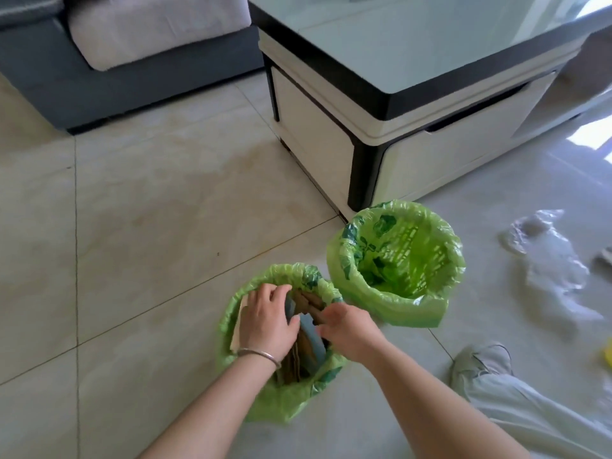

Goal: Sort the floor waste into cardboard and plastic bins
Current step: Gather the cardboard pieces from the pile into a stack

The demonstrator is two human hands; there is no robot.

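Two bins lined with green bags stand on the tiled floor. The near bin [291,397] is packed with upright brown cardboard pieces [299,356] and a blue-grey flat piece. My left hand [266,318], with a metal bangle at the wrist, presses flat on the cardboard at the bin's left side. My right hand [347,324] grips the top edge of a cardboard piece at the bin's right side. The far bin [351,260] holds only its green liner. Clear plastic wrap [553,263] lies crumpled on the floor to the right.
A white and black coffee table [414,104] stands right behind the far bin. A grey sofa [126,58] is at the back left. My leg and pale shoe [480,362] rest on the floor at the right. Something yellow [607,356] shows at the right edge.
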